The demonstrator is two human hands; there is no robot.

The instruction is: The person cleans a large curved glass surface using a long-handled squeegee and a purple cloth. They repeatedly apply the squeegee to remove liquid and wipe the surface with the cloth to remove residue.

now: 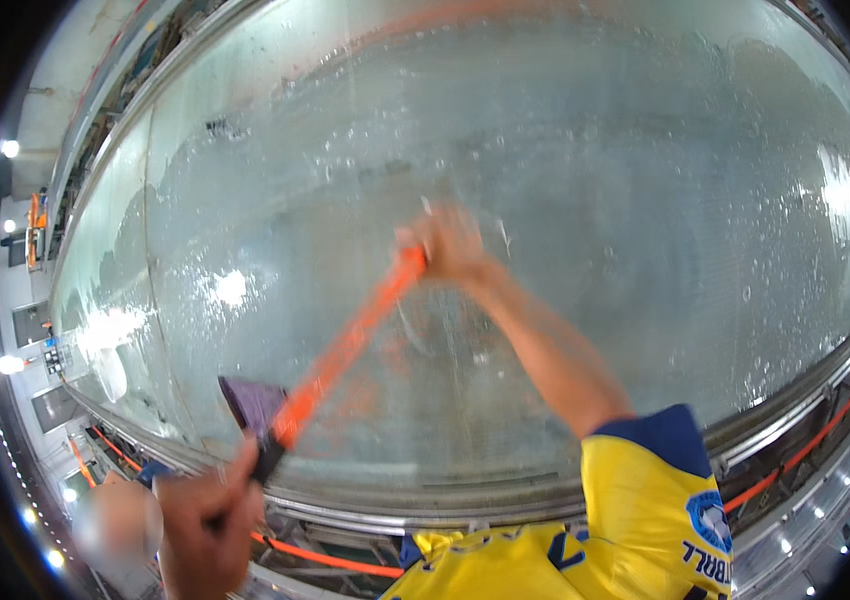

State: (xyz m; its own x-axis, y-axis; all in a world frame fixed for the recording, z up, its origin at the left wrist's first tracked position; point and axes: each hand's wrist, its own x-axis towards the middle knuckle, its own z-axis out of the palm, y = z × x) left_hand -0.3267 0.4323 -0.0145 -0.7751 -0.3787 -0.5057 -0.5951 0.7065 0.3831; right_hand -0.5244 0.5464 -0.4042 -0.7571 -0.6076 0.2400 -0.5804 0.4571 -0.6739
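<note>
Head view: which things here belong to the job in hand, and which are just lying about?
Seemingly in the job:
- orange tool, its black end in the left hand, the blurred right hand at its other end
- dark purple piece beside it; attachment unclear
- wet glassy surface beneath

Seemingly just about:
- orange object at far left
- orange strip below the surface's near edge

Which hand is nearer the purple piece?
Left. Left hand is just below the purple piece, at the black end of the stick; right hand farther, at its orange end.
</note>
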